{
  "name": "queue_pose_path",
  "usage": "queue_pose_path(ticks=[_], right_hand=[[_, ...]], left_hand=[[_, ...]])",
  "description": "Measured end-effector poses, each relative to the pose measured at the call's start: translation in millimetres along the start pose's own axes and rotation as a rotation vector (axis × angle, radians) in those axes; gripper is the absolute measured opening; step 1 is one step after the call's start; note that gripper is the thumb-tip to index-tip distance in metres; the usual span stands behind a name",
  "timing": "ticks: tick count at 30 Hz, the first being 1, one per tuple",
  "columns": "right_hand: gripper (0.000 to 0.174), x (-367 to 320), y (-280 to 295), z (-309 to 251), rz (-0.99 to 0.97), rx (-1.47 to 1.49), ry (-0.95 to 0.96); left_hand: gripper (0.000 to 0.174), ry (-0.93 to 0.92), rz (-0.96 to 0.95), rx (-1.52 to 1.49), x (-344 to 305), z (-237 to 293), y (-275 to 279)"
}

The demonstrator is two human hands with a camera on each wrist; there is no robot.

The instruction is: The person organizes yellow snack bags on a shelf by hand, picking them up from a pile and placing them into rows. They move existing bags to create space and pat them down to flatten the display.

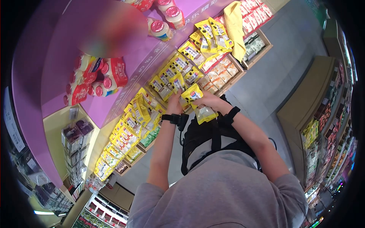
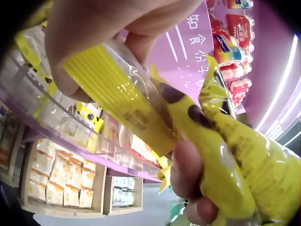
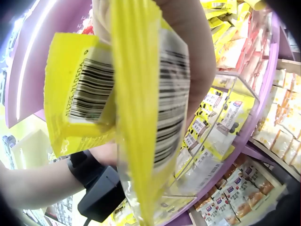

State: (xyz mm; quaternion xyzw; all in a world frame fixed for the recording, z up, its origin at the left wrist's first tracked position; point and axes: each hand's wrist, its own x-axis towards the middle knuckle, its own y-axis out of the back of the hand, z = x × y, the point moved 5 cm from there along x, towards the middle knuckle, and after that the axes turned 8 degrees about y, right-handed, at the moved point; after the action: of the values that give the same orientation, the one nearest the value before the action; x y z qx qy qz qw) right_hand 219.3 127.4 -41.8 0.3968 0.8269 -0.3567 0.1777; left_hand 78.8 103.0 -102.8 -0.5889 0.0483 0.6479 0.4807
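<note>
Yellow snack packets with dark round prints are in both hands, close to the body in the head view. The left hand (image 1: pixel 175 103) grips a yellow packet (image 1: pixel 177 83) by its lower part. In the right hand (image 1: pixel 210 99) a larger-looking packet (image 1: pixel 205 113) with a clear window is pinched near its middle. Seen from the left wrist, fingers curl against crinkled yellow packets (image 2: pixel 211 160). The right wrist view has barcoded packet backs (image 3: pixel 171 94) filling its middle, with fingers partly hidden behind them. The two hands are side by side over the shelf's front edge.
Behind the hands, a clear-walled shelf bin (image 1: pixel 161 89) holds similar packets. More yellow packets (image 1: pixel 133 121) lie to its left, and a yellow cloth (image 1: pixel 234 28) hangs at the right. Red-capped bottles (image 1: pixel 108 76) stand on the purple counter. Wooden trays (image 2: pixel 101 188) sit below.
</note>
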Motion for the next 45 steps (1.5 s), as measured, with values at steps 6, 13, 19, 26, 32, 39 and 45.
queue_pose_path(ticks=[6,13,19,26,32,39,45], right_hand=[[0.029,11.6,19.2,6.0,0.084,-0.065,0.063],[0.030,-19.1,47.7,7.2,0.204,-0.171,-0.028],[0.028,-34.0,53.9,6.7,0.259,-0.101,-0.022],[0.023,-29.8,48.3,6.6,0.236,-0.060,-0.052],[0.028,-36.0,43.2,-0.3,0.271,-0.015,-0.001],[0.033,-35.7,43.0,4.8,0.261,0.275,0.118],[0.032,-36.0,38.9,-11.8,0.206,0.551,0.158]], left_hand=[[0.025,-0.133,0.353,0.273,28.5,24.8,16.5],[0.027,-0.251,0.732,0.668,106.9,48.3,112.2],[0.045,-0.503,1.069,1.130,51.0,66.0,53.3],[0.075,-0.215,0.914,1.769,63.1,40.9,30.5],[0.077,0.098,0.743,1.755,74.6,31.2,39.4],[0.079,0.191,0.691,1.673,74.4,41.0,34.6],[0.065,-0.356,0.605,1.506,32.9,59.3,-8.4]])
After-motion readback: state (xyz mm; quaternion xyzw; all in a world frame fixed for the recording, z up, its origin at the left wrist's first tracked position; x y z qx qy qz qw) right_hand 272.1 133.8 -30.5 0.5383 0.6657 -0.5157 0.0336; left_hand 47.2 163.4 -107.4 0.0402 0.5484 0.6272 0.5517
